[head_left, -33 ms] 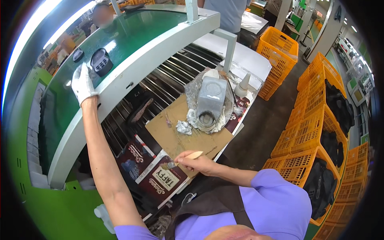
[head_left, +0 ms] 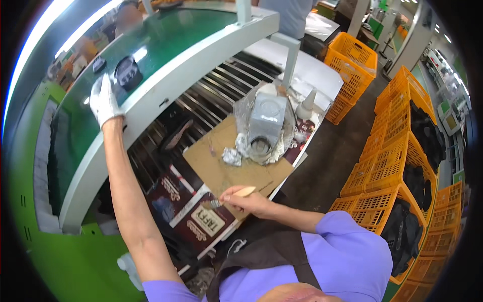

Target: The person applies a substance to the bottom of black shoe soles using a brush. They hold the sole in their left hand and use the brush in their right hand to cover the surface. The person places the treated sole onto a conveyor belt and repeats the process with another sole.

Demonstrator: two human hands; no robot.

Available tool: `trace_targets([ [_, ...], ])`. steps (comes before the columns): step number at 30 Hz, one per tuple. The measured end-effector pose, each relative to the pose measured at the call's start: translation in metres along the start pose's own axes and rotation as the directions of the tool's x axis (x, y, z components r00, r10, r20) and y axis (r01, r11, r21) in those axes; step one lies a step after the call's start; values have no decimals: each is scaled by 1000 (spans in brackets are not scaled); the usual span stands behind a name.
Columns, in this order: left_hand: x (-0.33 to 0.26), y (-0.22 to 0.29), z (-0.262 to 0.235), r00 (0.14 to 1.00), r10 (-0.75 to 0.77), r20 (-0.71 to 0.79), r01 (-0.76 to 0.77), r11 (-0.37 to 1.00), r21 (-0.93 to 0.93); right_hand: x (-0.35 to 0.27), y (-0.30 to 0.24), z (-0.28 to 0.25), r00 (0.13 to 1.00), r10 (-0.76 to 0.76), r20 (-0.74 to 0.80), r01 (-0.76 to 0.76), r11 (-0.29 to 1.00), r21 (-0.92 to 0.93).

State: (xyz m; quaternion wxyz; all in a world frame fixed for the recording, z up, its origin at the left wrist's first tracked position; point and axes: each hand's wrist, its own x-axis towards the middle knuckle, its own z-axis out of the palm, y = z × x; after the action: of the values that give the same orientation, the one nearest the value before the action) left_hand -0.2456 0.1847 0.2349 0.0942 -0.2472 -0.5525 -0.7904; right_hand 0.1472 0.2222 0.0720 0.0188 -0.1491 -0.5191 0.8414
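My left hand (head_left: 104,103), in a white glove, reaches over the pale rail to the green belt (head_left: 171,38). Its fingers are stretched out, just beside a black moulded piece (head_left: 128,73) with openings in it; whether they touch the belt I cannot tell. A smaller dark piece (head_left: 99,65) lies beyond the fingertips. Bare and closed, my right hand (head_left: 251,202) grips a brush (head_left: 245,192) by its pale wooden handle. The bristles point left, above a dark red printed carton (head_left: 193,236). Cardboard (head_left: 221,171) lies beyond this hand.
On the cardboard stand a cloudy plastic container (head_left: 268,116) and crumpled white paper (head_left: 232,156). A white nozzle bottle (head_left: 306,104) is to their right. Metal rollers (head_left: 209,95) run below the rail (head_left: 176,85). Orange crates (head_left: 375,178) with black items line the right. Another person (head_left: 284,17) stands behind.
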Motion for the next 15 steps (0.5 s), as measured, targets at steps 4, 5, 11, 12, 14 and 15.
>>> trace_targets([
  [4,-23,14,-4,998,45,-46,-48,996,-75,-5,-1,-2,996,12,-83,-22,992,-125],
  [5,-34,19,-6,993,108,-57,-114,987,-114,-6,2,-6,998,-18,-57,11,993,-119],
  [11,-156,62,-66,924,-269,271,314,940,-138,-18,5,-15,987,-75,-145,82,996,46],
  [12,-178,70,-81,910,-362,200,378,925,-45,-17,6,-17,984,-77,-163,89,994,67],
  [14,-214,79,-110,878,-463,117,440,880,179,-15,5,-23,987,-50,-155,66,993,99],
  [15,-234,79,-130,892,-443,92,408,876,258,-13,4,-24,988,-39,-148,56,992,111],
])
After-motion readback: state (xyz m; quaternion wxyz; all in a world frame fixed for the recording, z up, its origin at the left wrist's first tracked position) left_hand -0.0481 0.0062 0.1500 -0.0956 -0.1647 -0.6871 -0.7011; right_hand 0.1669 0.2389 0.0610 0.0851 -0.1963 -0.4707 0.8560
